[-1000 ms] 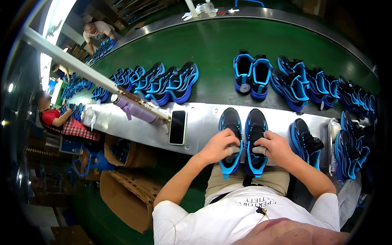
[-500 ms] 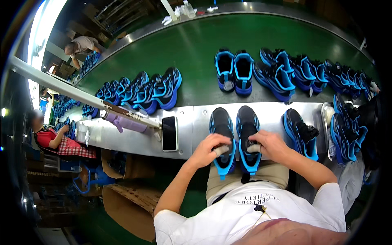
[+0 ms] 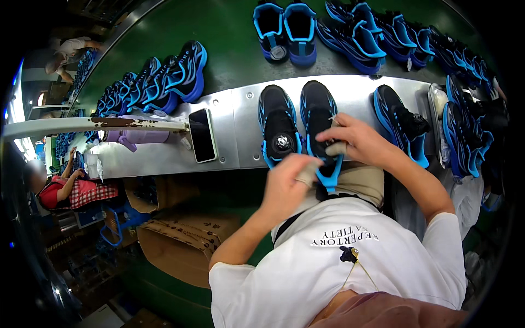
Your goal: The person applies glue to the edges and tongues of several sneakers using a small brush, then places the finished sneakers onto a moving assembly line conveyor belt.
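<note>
Fingers of our right hand curl half closed at the opening of the right-hand shoe, which lies on the counter beside its mate; whether they pinch anything, we cannot tell. Our left hand is blurred near that heel, grip unclear. We should steady the seemingly overhanging heel.

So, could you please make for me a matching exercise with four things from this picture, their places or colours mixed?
1. phone
2. bottle
3. big cardboard box
4. right hand

A. purple
B. at the right shoe of the nearest pair
C. brown, below the metal ledge
D. dark screen facing up

Pairs: 1-D; 2-A; 3-C; 4-B
</note>
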The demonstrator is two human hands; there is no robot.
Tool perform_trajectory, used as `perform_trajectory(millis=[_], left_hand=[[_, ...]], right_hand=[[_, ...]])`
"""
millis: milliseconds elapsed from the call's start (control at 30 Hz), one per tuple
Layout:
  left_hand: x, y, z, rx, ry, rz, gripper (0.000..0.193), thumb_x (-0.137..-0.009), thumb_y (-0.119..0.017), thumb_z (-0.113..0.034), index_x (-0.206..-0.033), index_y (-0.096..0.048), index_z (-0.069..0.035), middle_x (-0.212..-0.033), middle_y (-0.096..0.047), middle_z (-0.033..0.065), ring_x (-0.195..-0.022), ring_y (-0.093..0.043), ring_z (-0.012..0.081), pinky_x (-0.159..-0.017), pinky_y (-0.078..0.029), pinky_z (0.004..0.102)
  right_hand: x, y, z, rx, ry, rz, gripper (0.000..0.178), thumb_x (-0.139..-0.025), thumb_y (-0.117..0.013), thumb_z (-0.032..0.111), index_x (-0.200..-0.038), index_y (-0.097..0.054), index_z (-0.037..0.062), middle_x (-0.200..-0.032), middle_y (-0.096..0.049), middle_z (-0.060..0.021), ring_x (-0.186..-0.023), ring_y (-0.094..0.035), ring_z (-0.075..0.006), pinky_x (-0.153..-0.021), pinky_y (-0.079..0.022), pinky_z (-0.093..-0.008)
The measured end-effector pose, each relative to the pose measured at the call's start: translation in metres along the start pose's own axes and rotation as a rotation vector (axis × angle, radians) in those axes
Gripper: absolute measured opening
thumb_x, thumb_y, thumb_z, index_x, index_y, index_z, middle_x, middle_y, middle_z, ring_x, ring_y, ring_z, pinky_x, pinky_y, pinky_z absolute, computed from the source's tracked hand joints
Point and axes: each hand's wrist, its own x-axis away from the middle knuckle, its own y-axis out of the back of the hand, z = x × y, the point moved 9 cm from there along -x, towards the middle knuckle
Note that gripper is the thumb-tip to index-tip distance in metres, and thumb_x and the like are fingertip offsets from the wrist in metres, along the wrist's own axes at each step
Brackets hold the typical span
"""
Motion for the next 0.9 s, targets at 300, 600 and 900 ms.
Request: perform_trajectory(millis=[300, 600, 900], left_hand=[[0.007, -0.063, 0.053, 0.846, 0.681, -0.003, 0.033, -0.100, -0.046, -0.018, -0.122, -0.048, 0.006, -0.124, -0.054, 0.0198, -0.079, -0.065, 0.0234, -0.064, -0.055, 0.0321], [-0.002, -0.074, 0.062, 1.007, 0.612, -0.100, 0.031, -0.100, -0.047, -0.015, -0.124, -0.048, 0.004, -0.123, -0.057, 0.0176, -0.095, -0.066, 0.0242, -0.077, -0.056, 0.0295], [-0.002, -0.079, 0.058, 1.103, 0.575, -0.107, 0.029, -0.099, -0.047, -0.014, -0.122, -0.050, 0.004, -0.120, -0.057, 0.0135, -0.100, -0.064, 0.0241, -0.078, -0.055, 0.0301]], right_hand=[[-0.010, -0.009, -0.008, 0.117, -0.014, 0.002, 0.036, -0.072, -0.077, 0.015, -0.105, -0.065, 0.0078, -0.089, -0.054, -0.0095, -0.083, -0.058, -0.0257, -0.073, -0.047, -0.0346], [-0.018, -0.007, -0.010, 0.044, 0.010, 0.047, 0.033, -0.074, -0.076, 0.015, -0.104, -0.066, 0.0069, -0.091, -0.056, -0.0111, -0.083, -0.059, -0.0277, -0.073, -0.047, -0.0358], [-0.021, -0.007, -0.010, -0.070, 0.005, 0.191, 0.030, -0.076, -0.072, 0.015, -0.105, -0.067, 0.0078, -0.082, -0.056, -0.0110, -0.077, -0.058, -0.0278, -0.069, -0.047, -0.0368]])
